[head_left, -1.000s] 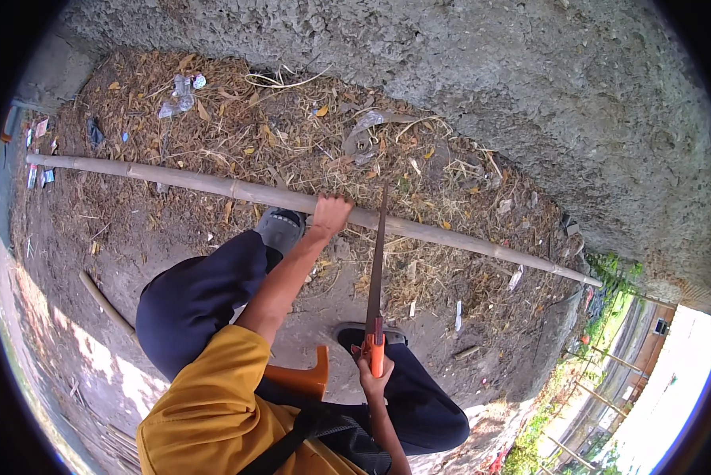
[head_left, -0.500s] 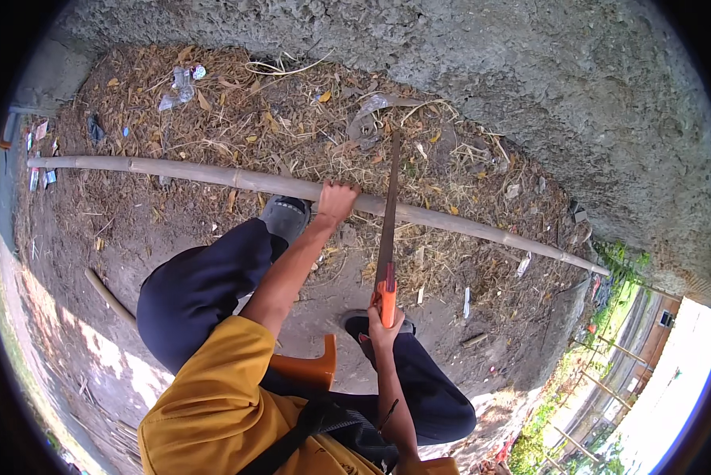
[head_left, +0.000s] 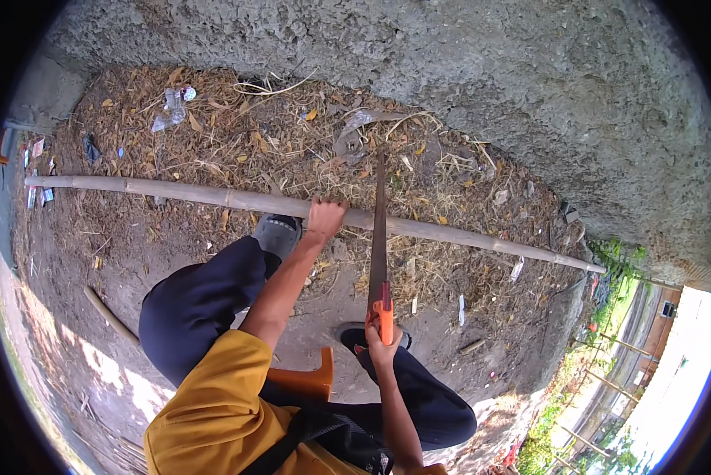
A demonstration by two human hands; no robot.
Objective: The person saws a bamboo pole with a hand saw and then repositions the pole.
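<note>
**Saw blade close to the bracing hand**

The bamboo pole (head_left: 213, 194) lies across the dirt at the foot of the concrete wall (head_left: 490, 95), on dry leaf litter. The left hand (head_left: 325, 218) is clamped over it; just beside that hand the saw (head_left: 379, 237) crosses the pole, its orange handle gripped by the right hand (head_left: 381, 348). A foot (head_left: 276, 233) presses the pole too (left of the hand). If the round pole rolls or the blade jumps, it could likely hit the fingers.
</note>
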